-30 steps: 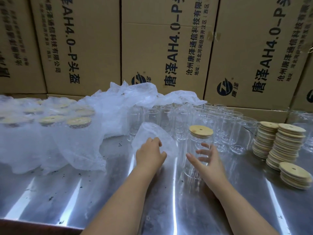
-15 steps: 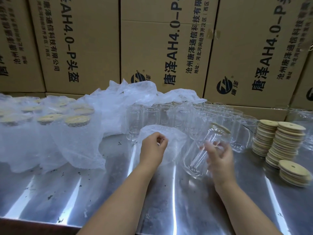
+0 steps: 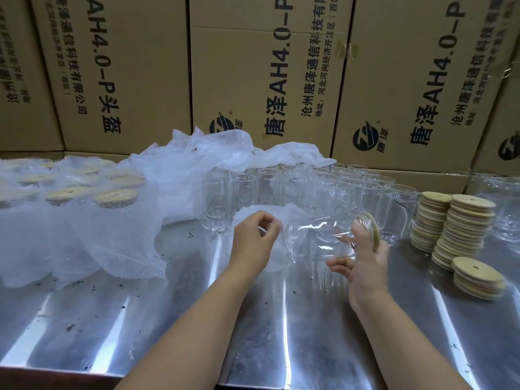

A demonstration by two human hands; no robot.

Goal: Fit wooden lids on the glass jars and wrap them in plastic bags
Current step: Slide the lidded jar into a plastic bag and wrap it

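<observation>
Both bare forearms reach forward, side by side. The left hand (image 3: pixel 257 240) is curled, thumb and fingertips pinching the thin translucent plastic bag (image 3: pixel 244 216). Just beside it the right hand (image 3: pixel 365 263) — palm turned toward the left hand, fingers spread — cradles the clear glass jar (image 3: pixel 315 235).

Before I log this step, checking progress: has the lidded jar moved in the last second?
Yes. The jar has tipped from upright to sideways, lid swung right toward the lid stacks, base toward the bag.
</observation>
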